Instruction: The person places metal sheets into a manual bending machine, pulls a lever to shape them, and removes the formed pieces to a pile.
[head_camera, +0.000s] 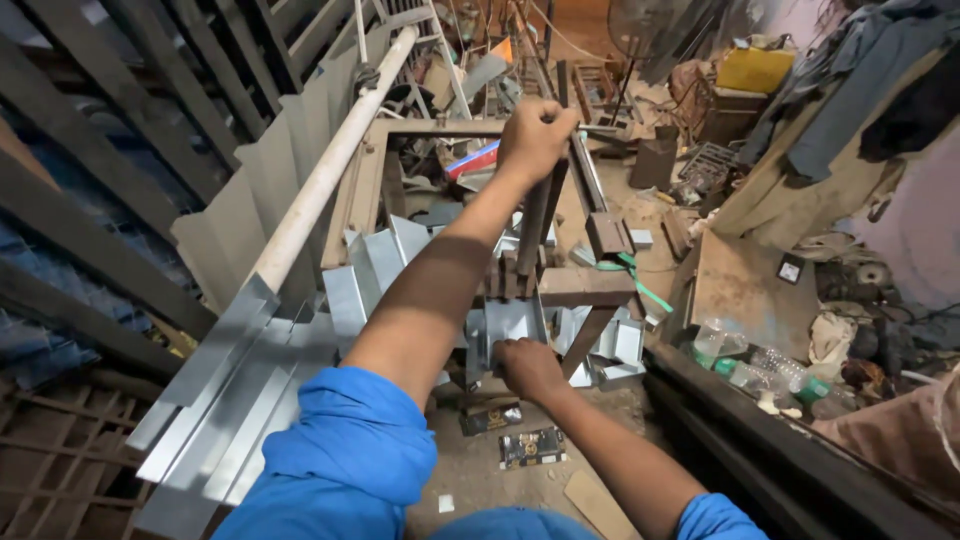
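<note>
Your left hand (537, 132), near the top middle of the frame, is wrapped tight around the dark metal lever (533, 235) that stands up from the press. Your right hand (527, 367), lower middle, pinches a bent shiny metal sheet piece (510, 322) sitting under the press. More shiny strips (240, 400) lie at lower left.

Lever (535, 225) looks like dull dark steel, the folded sheet piece (510, 322) is shiny smooth metal, and the long strips (235, 400) are matt grey metal, press frame (585, 285) all rusty.
</note>
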